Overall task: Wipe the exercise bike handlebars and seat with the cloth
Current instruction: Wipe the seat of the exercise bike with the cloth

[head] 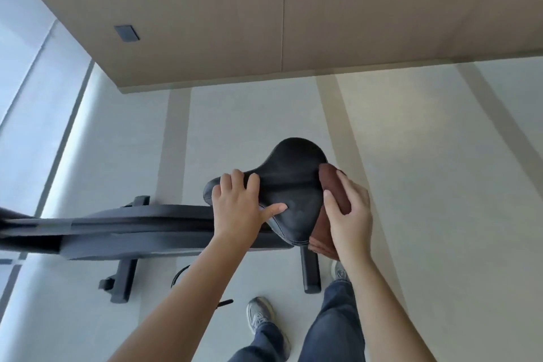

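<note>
A: How many of each thing?

B: One seat (289, 185), one cloth (335, 191), one bike (141, 229), two hands and two shoes (260, 317).

A: Which way does the seat point?

B: Its narrow nose points up and away toward the wall (235, 9), and the wide end is nearest the person. The long axis runs near to far.

A: And the hands?

B: The left hand (238, 209) lies spread flat on the seat's left side, grip wide, holding nothing. The right hand (348, 211) grips the folded brown cloth against the seat's right edge.

A: Where is the seat?

B: Mid-frame, above the pale floor (440, 185).
</note>
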`<act>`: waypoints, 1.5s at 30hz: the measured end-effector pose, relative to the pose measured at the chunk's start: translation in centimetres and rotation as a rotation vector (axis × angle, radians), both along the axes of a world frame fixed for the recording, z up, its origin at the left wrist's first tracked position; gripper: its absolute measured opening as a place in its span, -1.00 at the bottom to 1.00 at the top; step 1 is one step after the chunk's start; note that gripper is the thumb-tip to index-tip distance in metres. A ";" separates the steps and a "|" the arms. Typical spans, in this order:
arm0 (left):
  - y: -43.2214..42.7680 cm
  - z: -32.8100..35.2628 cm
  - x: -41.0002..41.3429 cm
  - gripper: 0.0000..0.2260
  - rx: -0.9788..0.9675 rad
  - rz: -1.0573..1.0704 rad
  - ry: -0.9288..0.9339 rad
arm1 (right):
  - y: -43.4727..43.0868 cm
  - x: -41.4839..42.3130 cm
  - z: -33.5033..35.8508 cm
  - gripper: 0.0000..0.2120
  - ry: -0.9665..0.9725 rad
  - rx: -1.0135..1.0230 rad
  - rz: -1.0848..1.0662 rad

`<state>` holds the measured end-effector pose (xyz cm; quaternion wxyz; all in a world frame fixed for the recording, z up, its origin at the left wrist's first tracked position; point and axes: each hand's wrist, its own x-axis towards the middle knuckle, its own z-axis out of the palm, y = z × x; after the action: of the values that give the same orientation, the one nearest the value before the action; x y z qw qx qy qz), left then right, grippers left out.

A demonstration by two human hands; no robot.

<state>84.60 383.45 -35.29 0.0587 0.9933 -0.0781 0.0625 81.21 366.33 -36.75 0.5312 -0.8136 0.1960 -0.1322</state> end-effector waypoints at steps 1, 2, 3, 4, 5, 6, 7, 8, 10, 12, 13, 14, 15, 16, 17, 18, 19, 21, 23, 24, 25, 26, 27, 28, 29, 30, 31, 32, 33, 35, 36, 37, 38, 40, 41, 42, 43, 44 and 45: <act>0.1 0.0 0.0 -0.38 -0.001 -0.009 -0.011 | 0.4 -0.3 0.1 -0.64 -0.004 0.011 -0.035; 0.1 0.0 0.1 -0.38 -0.007 -0.018 -0.018 | 0.4 0.2 0.3 -0.65 0.007 0.018 -0.040; 0.1 -0.1 0.2 -0.38 -0.018 -0.025 -0.020 | 0.0 1.3 0.7 -0.66 0.032 0.017 -0.018; 0.2 -0.1 0.3 -0.38 -0.029 -0.028 -0.020 | -0.6 2.6 1.3 -0.66 0.070 0.024 0.020; 0.3 -0.1 0.3 -0.38 -0.038 -0.030 -0.021 | -1.2 3.9 1.9 -0.66 0.105 0.035 0.055; 0.4 -0.1 0.3 -0.39 -0.046 -0.032 -0.023 | -1.6 4.7 2.3 -0.65 0.131 0.039 0.078; 0.5 -0.2 0.2 -0.39 -0.055 -0.032 -0.021 | -1.5 5.0 2.4 -0.65 0.142 0.025 0.074; 0.6 -0.3 0.1 -0.39 -0.066 -0.030 -0.016 | -1.0 4.6 2.3 -0.65 0.141 -0.013 0.041; 0.7 -0.5 0.1 -0.39 -0.080 -0.032 -0.022 | 1.3 2.2 1.6 -0.65 0.078 -0.123 -0.093; 0.9 -0.6 0.2 -0.40 -0.090 -0.047 -0.018 | 4.0 -0.9 0.7 -0.66 -0.043 -0.243 -0.197; 1.2 -0.7 0.2 -0.42 -0.104 -0.059 -0.020 | 5.0 -2.2 0.2 -0.67 -0.097 -0.284 -0.214; 1.5 -0.8 0.3 -0.43 -0.125 -0.075 -0.027 | 5.4 -3.1 -0.2 -0.67 -0.136 -0.308 -0.209; 1.9 -1.0 0.2 -0.43 -0.149 -0.093 -0.036 | 5.3 -3.4 -0.3 -0.67 -0.161 -0.328 -0.179; 2.4 -1.1 0.2 -0.42 -0.169 -0.115 -0.044 | 4.7 -3.2 -0.1 -0.67 -0.173 -0.345 -0.134; 2.8 -1.2 0.1 -0.40 -0.185 -0.139 -0.049 | 3.9 -2.6 0.4 -0.67 -0.174 -0.359 -0.079; 3.3 -1.2 0.1 -0.39 -0.199 -0.160 -0.049 | 3.1 -1.7 1.0 -0.67 -0.167 -0.381 -0.012; 3.6 -1.2 0.0 -0.39 -0.212 -0.176 -0.043 | 2.6 -0.5 1.8 -0.67 -0.152 -0.419 0.067; 4.0 -1.2 0.0 -0.40 -0.238 -0.178 -0.013 | 2.6 2.3 3.2 -0.66 -0.083 -0.519 0.269; 4.1 -1.3 -0.1 -0.44 -0.278 -0.149 0.020 | 3.5 4.2 3.9 -0.65 0.036 -0.695 0.488; 4.0 -1.4 -0.2 -0.46 -0.302 -0.134 0.028 | 3.9 4.4 3.8 -0.65 0.069 -0.786 0.552; 4.0 -1.6 -0.3 -0.48 -0.319 -0.123 0.030 | 3.9 4.0 3.7 -0.66 0.069 -0.839 0.573; 3.9 -1.7 -0.3 -0.49 -0.326 -0.115 0.034 | 3.6 3.3 3.5 -0.67 0.043 -0.858 0.565; 3.9 -1.7 -0.4 -0.49 -0.328 -0.111 0.042 | 3.3 2.1 3.2 -0.68 -0.008 -0.850 0.542; 4.0 -1.7 -0.3 -0.49 -0.328 -0.109 0.049 | 2.9 0.7 2.9 -0.68 -0.056 -0.844 0.512; 4.0 -1.7 -0.3 -0.49 -0.329 -0.110 0.050 | 2.8 -0.6 2.5 -0.67 -0.094 -0.855 0.483; 4.1 -1.8 -0.2 -0.49 -0.328 -0.115 0.048 | 2.8 -1.4 2.1 -0.66 -0.119 -0.874 0.461; 4.1 -1.8 -0.2 -0.49 -0.324 -0.122 0.044 | 3.0 -1.6 2.0 -0.66 -0.131 -0.892 0.443; 4.1 -1.8 -0.2 -0.49 -0.319 -0.128 0.040 | 3.4 -1.3 2.1 -0.68 -0.133 -0.902 0.435; 4.1 -1.8 -0.2 -0.49 -0.314 -0.131 0.035 | 3.9 -0.5 2.3 -0.70 -0.127 -0.909 0.435; 4.1 -1.8 -0.3 -0.50 -0.308 -0.131 0.026 | 5.2 1.2 2.9 -0.71 -0.090 -0.934 0.443; 4.1 -1.7 -0.3 -0.50 -0.304 -0.133 0.020 | 5.6 1.8 3.1 -0.70 -0.066 -0.954 0.444; 4.0 -1.7 -0.4 -0.50 -0.300 -0.135 0.014 | 5.8 2.0 3.1 -0.69 -0.046 -0.972 0.444; 4.0 -1.7 -0.4 -0.50 -0.297 -0.136 0.010 | 5.7 1.8 3.0 -0.67 -0.035 -0.987 0.451; 4.0 -1.5 -0.5 -0.50 -0.298 -0.134 0.009 | 5.0 0.4 2.7 -0.62 -0.050 -1.002 0.491; 3.9 -1.5 -0.5 -0.50 -0.299 -0.131 0.012 | 4.4 -0.4 2.4 -0.61 -0.075 -1.006 0.508; 3.9 -1.4 -0.5 -0.50 -0.300 -0.126 0.020 | 3.9 -1.3 2.2 -0.60 -0.104 -1.014 0.517; 3.9 -1.3 -0.6 -0.50 -0.299 -0.121 0.032 | 3.4 -2.2 1.9 -0.59 -0.128 -1.030 0.520; 3.8 -1.2 -0.6 -0.51 -0.297 -0.115 0.045 | 3.1 -2.9 1.7 -0.58 -0.138 -1.050 0.525; 3.7 -1.1 -0.5 -0.52 -0.295 -0.106 0.058 | 2.9 -3.4 1.6 -0.56 -0.136 -1.070 0.534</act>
<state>84.05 387.19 -36.41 0.2093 0.9697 -0.1187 0.0414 77.80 369.23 -35.19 0.0743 -0.9787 -0.1436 -0.1262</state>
